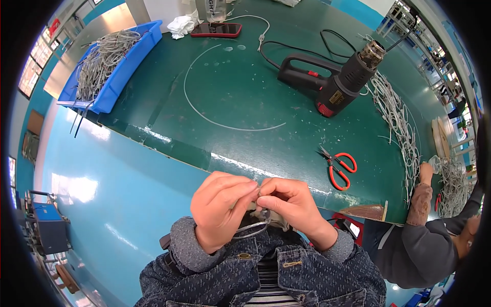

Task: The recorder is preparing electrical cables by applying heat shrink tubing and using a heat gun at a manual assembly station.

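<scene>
Just in front of my body, at the table's near edge, my left hand (220, 204) and my right hand (294, 202) meet fingertip to fingertip. Both are closed in a pinch on a thin grey-white cable (249, 228). Part of it curves below my hands, in front of my jacket. Its pinched end is too small and covered to make out. Nearest to my right hand on the table lies a pair of scissors (331, 167) with orange handles, blades pointing away. A thin pale tube (204, 116) lies in a wide curve farther in on the green tabletop.
A black heat gun (340, 89) lies at the right, its cord behind it. Bundled cables (396, 110) run along the right edge. A blue tray (120, 84) of cables stands far left. At the back are a phone (216, 30) and crumpled tissue (182, 25). A co-worker (424, 250) sits right.
</scene>
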A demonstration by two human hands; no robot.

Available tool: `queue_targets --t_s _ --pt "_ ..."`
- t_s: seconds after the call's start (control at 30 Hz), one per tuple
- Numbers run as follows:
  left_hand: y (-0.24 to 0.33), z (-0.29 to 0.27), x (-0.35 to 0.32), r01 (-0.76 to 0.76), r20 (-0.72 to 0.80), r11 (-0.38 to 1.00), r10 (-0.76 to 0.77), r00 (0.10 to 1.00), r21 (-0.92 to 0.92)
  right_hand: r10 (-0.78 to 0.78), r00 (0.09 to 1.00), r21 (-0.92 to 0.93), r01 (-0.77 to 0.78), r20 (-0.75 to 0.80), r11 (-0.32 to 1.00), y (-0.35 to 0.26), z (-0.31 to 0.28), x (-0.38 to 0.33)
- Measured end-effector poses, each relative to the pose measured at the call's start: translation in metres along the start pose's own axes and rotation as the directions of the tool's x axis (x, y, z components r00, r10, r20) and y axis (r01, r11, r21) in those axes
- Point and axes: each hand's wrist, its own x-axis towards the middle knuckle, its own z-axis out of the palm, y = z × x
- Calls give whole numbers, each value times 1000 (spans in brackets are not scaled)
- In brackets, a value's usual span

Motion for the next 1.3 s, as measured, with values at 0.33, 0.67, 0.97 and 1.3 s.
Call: queue_targets --t_s 0.33,0.67,0.97,1.3 --pt "-2 6 -9 -18 -7 990 17 1000 -142 -337 941 -409 294 -35 864 -1 13 -2" --pt "10 5 0 250 11 954 -252 968 -162 -400 916 -489 328 -46 808 -3 12 1" --pt "-12 10 0 473 180 842 -439 880 -259 -365 930 -655 303 44 692 -8 -18 19" --pt "-22 10 -4 613 264 558 -581 770 -560 -505 855 -993 -108 -116 45 10 -61 78"
